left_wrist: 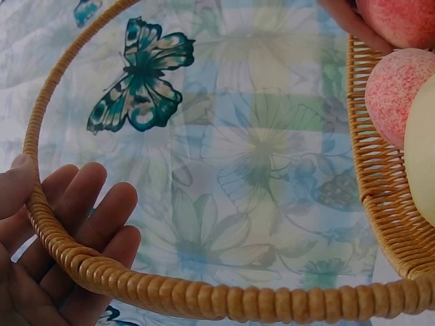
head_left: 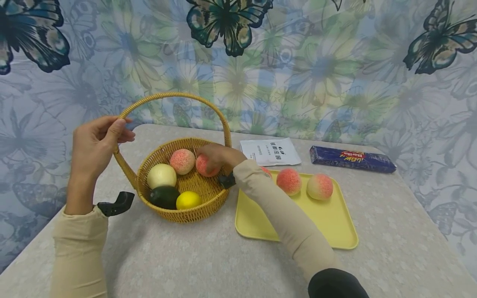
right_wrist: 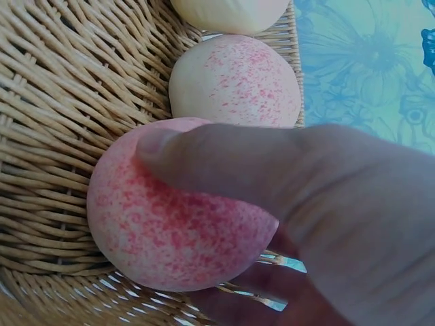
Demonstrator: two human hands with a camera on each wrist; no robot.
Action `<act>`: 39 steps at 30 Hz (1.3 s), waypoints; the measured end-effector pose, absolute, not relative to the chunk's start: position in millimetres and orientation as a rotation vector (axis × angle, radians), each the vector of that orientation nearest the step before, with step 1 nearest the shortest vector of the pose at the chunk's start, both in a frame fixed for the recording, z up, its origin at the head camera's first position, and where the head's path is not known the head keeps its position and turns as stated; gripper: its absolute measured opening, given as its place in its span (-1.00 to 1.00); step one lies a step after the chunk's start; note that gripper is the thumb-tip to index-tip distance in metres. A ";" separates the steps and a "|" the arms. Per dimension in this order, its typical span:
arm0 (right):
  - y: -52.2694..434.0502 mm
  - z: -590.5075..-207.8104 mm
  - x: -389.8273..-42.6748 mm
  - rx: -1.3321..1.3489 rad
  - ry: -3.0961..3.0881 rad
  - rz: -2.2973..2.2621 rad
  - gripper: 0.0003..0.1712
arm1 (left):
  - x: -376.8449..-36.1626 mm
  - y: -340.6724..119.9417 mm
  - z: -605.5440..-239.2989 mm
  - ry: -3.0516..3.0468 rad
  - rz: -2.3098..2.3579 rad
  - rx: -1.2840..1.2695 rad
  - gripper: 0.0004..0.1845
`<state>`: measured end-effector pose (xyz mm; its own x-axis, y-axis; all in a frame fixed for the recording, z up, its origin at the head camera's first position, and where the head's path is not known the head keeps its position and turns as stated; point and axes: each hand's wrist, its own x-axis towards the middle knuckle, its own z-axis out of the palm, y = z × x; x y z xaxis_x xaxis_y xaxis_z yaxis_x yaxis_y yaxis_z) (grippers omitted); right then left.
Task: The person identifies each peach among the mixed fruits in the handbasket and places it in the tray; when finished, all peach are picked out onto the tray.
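We grip a peach (right_wrist: 170,221) in the basket (head_left: 195,214) w/ fingers of R hand (head_left: 222,156); fingers of L hand (head_left: 94,142) pinch its handle (head_left: 175,94). Part-hidden fruit (head_left: 266,171) on tray (head_left: 250,225) is prob. similar.

Basket (head_left: 196,184) in all 3 views

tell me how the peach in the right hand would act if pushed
The peach would likely roll, being nearly round, though the basket wall might stop it. It seems firm: no dent shows where the right hand grips.
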<state>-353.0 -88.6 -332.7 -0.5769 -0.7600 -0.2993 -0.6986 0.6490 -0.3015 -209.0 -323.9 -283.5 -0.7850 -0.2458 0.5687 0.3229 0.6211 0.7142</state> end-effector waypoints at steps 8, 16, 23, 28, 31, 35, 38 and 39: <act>-84.1 -331.1 -351.6 -1.194 2.453 -0.263 -0.50 | -208.6 -323.8 -283.1 -2.198 -1.135 -0.055 -0.62; -82.6 -330.5 -350.3 -1.166 2.444 -0.287 -0.45 | -208.7 -323.1 -283.4 -2.193 -1.141 -0.058 -0.63; -81.6 -328.5 -348.2 -1.183 2.449 -0.383 -0.40 | -208.6 -323.8 -283.9 -2.197 -1.127 -0.053 -0.64; -79.9 -323.5 -345.1 -1.214 2.463 -0.433 -0.34 | -208.1 -323.7 -283.8 -2.201 -1.128 -0.045 -0.63; -76.8 -319.7 -343.5 -1.256 2.470 -0.456 -0.30 | -207.7 -323.5 -283.3 -2.202 -1.128 -0.046 -0.63; -68.0 -317.6 -342.9 -1.336 2.433 -0.528 -0.25 | -207.3 -322.9 -282.6 -2.206 -1.117 -0.047 -0.62; -59.1 -318.4 -341.7 -1.380 2.402 -0.600 -0.22 | -207.5 -323.0 -282.4 -2.214 -1.107 -0.042 -0.61; -56.3 -319.0 -341.4 -1.393 2.392 -0.624 -0.22 | -207.7 -323.2 -282.5 -2.216 -1.106 -0.041 -0.61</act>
<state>-341.4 -56.3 -319.0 -0.4830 -0.8746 -0.0414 -0.7428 0.4344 -0.5094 -207.7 -323.2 -282.5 -0.7866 -0.2493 0.5650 0.3017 0.6432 0.7038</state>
